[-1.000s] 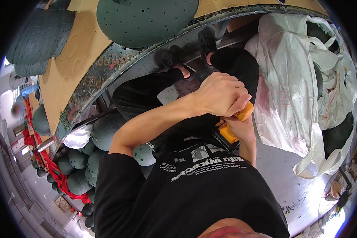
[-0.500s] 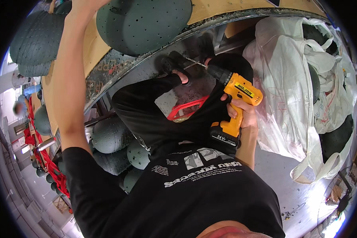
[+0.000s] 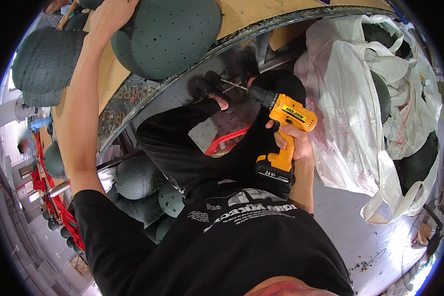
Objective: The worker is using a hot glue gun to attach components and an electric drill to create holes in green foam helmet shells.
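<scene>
My right hand (image 3: 295,140) is wrapped round the handle of a yellow and black cordless drill (image 3: 292,114), held above my lap. Its long drill bit (image 3: 233,84) points up and to the left, touching nothing. At the upper left my left hand (image 3: 112,18) reaches over the table, fingers closed at the upper left edge of a dark green domed shell (image 3: 175,37). Small holes dot this shell, which overhangs the table's near edge. The upper frame edge cuts off part of the left fingers.
Stacked green shells (image 3: 48,59) stand on the table (image 3: 254,19) at the left. More shells (image 3: 138,176) lie below it. A big white woven bag (image 3: 338,98) holding shells stands at right, a fan (image 3: 424,234) behind it. Something red (image 3: 225,140) lies between my legs.
The drill has shifted slightly left in the picture, still in my right hand. My left hand and the domed shell appear lower, the shell also farther left; the view itself has shifted somewhat.
</scene>
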Available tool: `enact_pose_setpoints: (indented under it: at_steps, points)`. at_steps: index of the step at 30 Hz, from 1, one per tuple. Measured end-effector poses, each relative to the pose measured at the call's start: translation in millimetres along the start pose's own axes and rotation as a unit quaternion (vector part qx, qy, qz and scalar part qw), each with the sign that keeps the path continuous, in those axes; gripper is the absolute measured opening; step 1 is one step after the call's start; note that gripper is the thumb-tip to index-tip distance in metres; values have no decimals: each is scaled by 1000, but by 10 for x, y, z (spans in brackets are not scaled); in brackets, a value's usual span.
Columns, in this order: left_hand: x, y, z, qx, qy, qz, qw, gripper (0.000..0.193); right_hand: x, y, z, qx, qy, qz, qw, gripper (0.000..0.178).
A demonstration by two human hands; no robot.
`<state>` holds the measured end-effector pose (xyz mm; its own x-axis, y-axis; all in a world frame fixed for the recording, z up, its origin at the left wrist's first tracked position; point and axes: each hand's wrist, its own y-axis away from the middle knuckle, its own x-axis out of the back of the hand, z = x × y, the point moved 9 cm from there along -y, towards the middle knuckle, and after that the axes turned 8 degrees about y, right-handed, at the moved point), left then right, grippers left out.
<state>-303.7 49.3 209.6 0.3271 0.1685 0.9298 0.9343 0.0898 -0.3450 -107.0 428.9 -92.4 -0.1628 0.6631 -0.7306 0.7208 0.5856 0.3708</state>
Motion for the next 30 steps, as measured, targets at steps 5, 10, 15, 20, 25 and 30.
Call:
enact_pose_setpoints:
  at_steps: [5, 10, 15, 20, 25, 30]
  points:
    - [251, 56, -21, -40, 54, 2, 998, 48, 6, -1, 11, -5, -4, 0, 1000, 45]
    - [338, 24, 50, -96, 74, 13, 993, 46, 10, 4, 7, -3, -2, -3, 1000, 46]
    - [176, 57, 115, -185, 103, 4, 977, 49, 21, -1, 47, -11, -5, -9, 1000, 46]
    - [-75, 80, 36, -178, 126, 4, 976, 50, -175, 79, 4, 22, 41, 22, 999, 42]
    - [-146, 51, 62, -132, 87, -63, 985, 44, -644, 193, -75, 103, 145, 9, 984, 43]
    - [-34, -37, 178, -107, 170, 0, 980, 39, -944, 129, -123, 177, 281, 3, 943, 37]
